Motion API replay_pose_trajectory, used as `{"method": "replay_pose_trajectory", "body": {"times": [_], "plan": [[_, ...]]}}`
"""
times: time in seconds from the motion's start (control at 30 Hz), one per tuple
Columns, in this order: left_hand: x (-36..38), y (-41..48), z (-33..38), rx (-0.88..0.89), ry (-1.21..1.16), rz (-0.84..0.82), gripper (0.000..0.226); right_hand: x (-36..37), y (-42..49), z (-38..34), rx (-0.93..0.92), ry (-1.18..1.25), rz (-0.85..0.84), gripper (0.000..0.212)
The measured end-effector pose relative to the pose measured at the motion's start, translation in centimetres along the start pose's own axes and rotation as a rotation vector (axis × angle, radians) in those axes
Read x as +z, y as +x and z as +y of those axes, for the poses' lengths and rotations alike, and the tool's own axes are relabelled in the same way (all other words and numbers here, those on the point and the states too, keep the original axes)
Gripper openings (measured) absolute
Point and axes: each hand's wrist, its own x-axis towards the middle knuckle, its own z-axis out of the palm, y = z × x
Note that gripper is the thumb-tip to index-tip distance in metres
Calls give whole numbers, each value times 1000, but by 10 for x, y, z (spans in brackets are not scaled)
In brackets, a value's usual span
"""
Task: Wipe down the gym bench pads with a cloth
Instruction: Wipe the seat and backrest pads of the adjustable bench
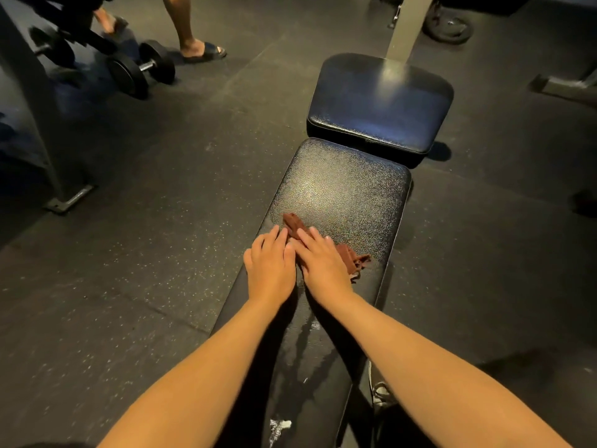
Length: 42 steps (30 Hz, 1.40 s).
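Both hands are lying flat, fingers straight, on the long back pad point(339, 185). The right hand point(323, 265) is pressing squarely on the brown cloth point(352, 258), while the left hand point(269, 265) is sitting just beside it, possibly catching the cloth's edge. The cloth is stretching diagonally across the pad, whose long axis is running away from the person toward the seat pad point(381, 101), so the coming stroke is likely heading forward

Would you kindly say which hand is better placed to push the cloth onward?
Likely the right hand, lying flat on the crumpled reddish-brown cloth; the left hand rests mostly beside it on the long black textured bench pad.
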Motion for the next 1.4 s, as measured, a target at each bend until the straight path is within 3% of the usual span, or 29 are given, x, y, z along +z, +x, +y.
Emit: {"method": "replay_pose_trajectory", "body": {"times": [0.13,0.23,0.37,0.47,0.6,0.7,0.8,0.93,1.07,1.17,1.33,1.4], "plan": [[9,-3,16,141,3,-128,48,-28,-21,50,203,-54,140,59],[17,-10,23,145,57,-158,49,-32,-22,58,355,0,223,51],[22,-10,39,122,82,-78,47,-15,-27,41,208,76,154,47],[32,-10,55,216,25,-89,47,-21,-32,62,104,101,84,49],[46,-18,67,302,-37,-171,48,-41,-29,99,283,127,180,51],[52,-21,67,285,-40,-167,49,-34,-43,84,365,243,270,45],[55,-20,72,273,-38,-137,46,-20,-69,65,269,288,258,40],[62,-25,77,281,-36,-163,44,-40,-56,96,202,319,152,40],[63,-33,76,283,-17,-176,50,-46,-56,93,466,200,226,33],[61,-42,77,288,-99,-212,50,-34,-79,69,575,242,232,36],[63,-53,69,290,-85,-204,48,-48,-76,77,412,255,225,27],[62,-56,70,307,-25,-170,47,-60,-62,85,446,281,283,27]]}}
